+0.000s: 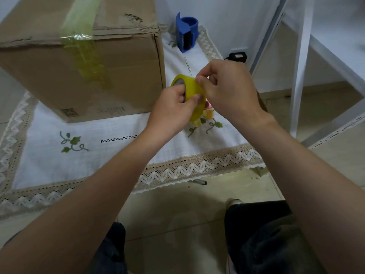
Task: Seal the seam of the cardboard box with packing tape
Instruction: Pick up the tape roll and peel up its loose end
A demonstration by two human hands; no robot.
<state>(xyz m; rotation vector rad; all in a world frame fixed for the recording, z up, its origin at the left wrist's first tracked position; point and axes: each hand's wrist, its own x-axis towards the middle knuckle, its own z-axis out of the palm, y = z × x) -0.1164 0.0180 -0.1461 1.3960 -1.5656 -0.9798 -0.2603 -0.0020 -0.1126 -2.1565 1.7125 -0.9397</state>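
We see both hands up over the cloth, working one roll of yellow packing tape [192, 87]. The left hand [171, 112] grips the roll: fingers curl into the core and the thumb presses on the outer yellow band. The right hand [227, 89] pinches at the roll's upper outer face, thumb and forefinger tips together on the tape surface. We can't tell whether a loose end is lifted. The roll is held in the air, just right of the box's near right corner, not touching the box.

The cardboard box [118, 76] sits at the left on a white embroidered cloth [102, 159] with a beige lace border. Its top flaps look closed, with torn paper near the right edge. A strip of yellow-green tape [87, 56] runs across the top and down the near side face, wrinkled at the top edge. There is a printed label low on that face.

A blue tape dispenser [185, 32] stands upright on the cloth behind the box's right corner, well apart from the hands. A small black device [237, 56] lies past the cloth's right edge. A white metal rack [300, 66] stands at the right on the tiled floor [177, 214]. Dark trousers [256, 244] and a shoe toe [234, 202] show at the bottom.
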